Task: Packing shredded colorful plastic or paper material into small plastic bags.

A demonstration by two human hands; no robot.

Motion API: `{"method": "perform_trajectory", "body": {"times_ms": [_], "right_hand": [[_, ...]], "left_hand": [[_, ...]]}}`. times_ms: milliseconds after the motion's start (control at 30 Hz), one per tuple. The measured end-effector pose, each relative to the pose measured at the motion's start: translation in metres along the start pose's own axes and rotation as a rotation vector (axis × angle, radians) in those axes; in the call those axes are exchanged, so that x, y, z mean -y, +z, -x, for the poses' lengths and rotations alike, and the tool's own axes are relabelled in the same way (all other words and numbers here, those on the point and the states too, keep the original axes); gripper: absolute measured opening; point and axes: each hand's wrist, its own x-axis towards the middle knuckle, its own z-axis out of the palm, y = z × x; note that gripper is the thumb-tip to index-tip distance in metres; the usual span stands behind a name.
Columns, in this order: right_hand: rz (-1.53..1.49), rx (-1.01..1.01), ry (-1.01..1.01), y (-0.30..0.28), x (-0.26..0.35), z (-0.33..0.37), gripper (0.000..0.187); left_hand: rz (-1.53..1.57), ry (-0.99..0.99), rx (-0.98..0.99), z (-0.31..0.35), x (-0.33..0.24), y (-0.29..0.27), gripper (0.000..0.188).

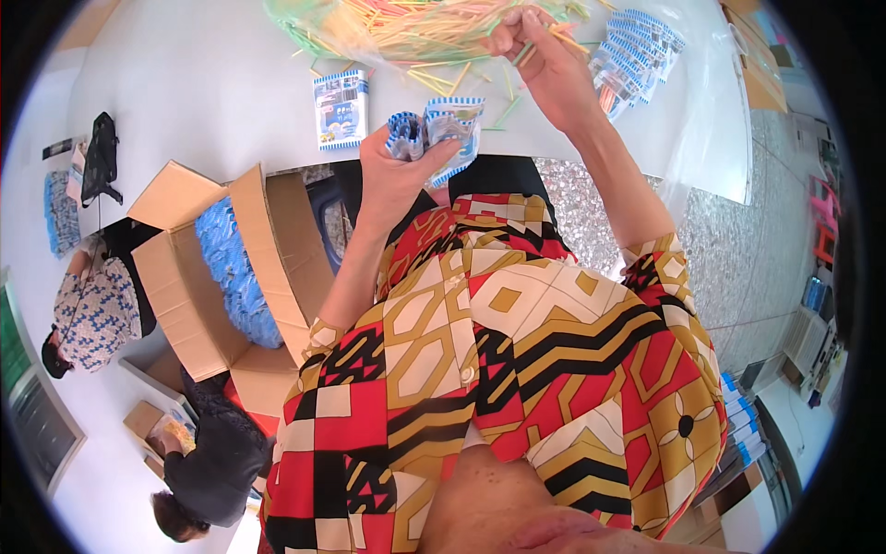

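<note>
My left hand (392, 175) is closed around small blue-and-white plastic packets. One packet (455, 129) faces up beside the thumb, and a curled packet (404, 137) shows its striped edge next to it. Up at the far side, my right hand (554, 78) pinches a few thin yellowish sticks (570, 39) between thumb and fingers. It is at the right edge of a large clear plastic bag (323, 32) full of thin sticks in yellow, orange, pink and green. A flat blue-and-white packet (340, 111) lies on the table left of my left hand.
Overlapping filled packets (637, 55) lie on the white table (221, 83) at the right. Loose sticks (448, 78) are scattered before the bag. An open cardboard box (189, 295) holding many blue packets stands at my left. Two people (97, 309) work farther left.
</note>
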Motion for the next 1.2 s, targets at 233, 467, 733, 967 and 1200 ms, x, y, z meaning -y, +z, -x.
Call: {"method": "perform_trajectory", "body": {"times_ms": [233, 467, 733, 967, 1200], "right_hand": [[0.025, 0.447, -0.169, 0.057, 0.03, -0.005, 0.031], [0.436, 0.315, 0.037, 0.059, 0.027, 0.006, 0.034], [0.574, 0.337, -0.018, 0.058, 0.027, 0.006, 0.038], [0.641, 0.388, -0.128, 0.054, 0.026, 0.003, 0.042], [0.673, 0.37, -0.07, 0.047, 0.024, 0.008, 0.042]], "left_hand": [[-0.047, 0.116, -0.003, -0.006, 0.009, 0.003, 0.016], [-0.128, 0.005, 0.043, -0.008, -0.01, 0.01, 0.021], [-0.106, 0.055, 0.077, -0.012, -0.003, 0.012, 0.02], [-0.125, 0.0, 0.091, -0.012, -0.004, 0.011, 0.019], [-0.098, 0.011, 0.073, -0.012, -0.007, 0.012, 0.021]]}}
